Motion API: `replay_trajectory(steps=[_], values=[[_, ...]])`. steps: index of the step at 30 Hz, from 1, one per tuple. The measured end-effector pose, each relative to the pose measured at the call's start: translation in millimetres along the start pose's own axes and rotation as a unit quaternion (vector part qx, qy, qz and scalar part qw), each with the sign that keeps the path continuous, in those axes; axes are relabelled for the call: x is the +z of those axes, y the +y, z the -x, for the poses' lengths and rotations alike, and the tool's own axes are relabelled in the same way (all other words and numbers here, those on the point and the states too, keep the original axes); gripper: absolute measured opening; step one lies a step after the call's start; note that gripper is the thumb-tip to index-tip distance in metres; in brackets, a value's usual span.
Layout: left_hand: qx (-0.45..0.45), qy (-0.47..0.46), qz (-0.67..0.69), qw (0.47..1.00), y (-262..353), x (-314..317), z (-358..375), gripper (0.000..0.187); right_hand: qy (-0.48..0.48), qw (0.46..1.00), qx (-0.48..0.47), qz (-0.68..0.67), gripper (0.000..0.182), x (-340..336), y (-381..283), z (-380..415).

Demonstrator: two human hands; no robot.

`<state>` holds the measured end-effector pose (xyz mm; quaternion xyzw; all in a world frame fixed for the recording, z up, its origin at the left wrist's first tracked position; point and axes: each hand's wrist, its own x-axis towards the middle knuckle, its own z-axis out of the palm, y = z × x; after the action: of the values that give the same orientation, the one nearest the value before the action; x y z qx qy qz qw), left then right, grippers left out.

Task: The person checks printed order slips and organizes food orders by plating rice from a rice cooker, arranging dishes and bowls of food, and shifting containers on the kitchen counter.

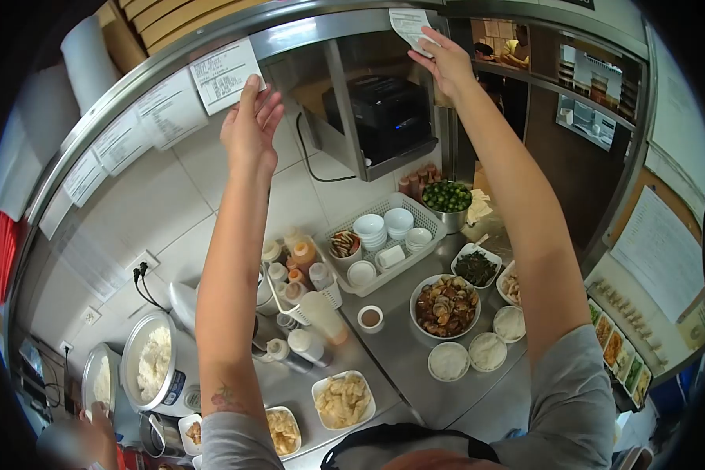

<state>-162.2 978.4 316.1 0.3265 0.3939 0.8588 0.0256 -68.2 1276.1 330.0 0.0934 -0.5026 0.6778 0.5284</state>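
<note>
My left hand [252, 129] is raised to the metal rail [290, 33], its thumb on the lower right corner of a printed order ticket [225, 74]. The other fingers curl beside the ticket's edge. Farther right, my right hand [445, 63] pinches a second, slightly curled paper slip [409, 30] at the rail. More printed tickets [171, 108] hang in a row to the left of my left hand. A black printer [382, 113] with a blue light sits in a metal housing between my arms.
Below stand a basket [427, 244] of white bowls, squeeze bottles [301, 254], a bowl of brown mushroom-like pieces [446, 307], a pot of green limes [446, 196], trays of pale pieces [343, 399] and a rice tub [155, 364]. Another person's hand [95, 431] shows at lower left.
</note>
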Motion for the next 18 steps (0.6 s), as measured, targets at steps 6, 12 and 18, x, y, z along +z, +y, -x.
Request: replay_trajectory(steps=[6,12,18], values=[[-0.039,-0.031,-0.023,0.998,-74.2,61.8,1.5,0.031,-0.036,0.998,-0.019,0.056,0.044,-28.8,16.6,-68.9],[-0.088,-0.013,0.032,0.996,-115.0,151.7,-10.0,0.025,0.036,0.975,-0.095,0.198,0.045,-40.8,-1.2,-22.6],[-0.042,0.005,0.070,0.997,-125.1,173.8,-42.1,0.020,0.023,0.948,-0.131,0.290,0.048,-87.2,-19.7,42.1]])
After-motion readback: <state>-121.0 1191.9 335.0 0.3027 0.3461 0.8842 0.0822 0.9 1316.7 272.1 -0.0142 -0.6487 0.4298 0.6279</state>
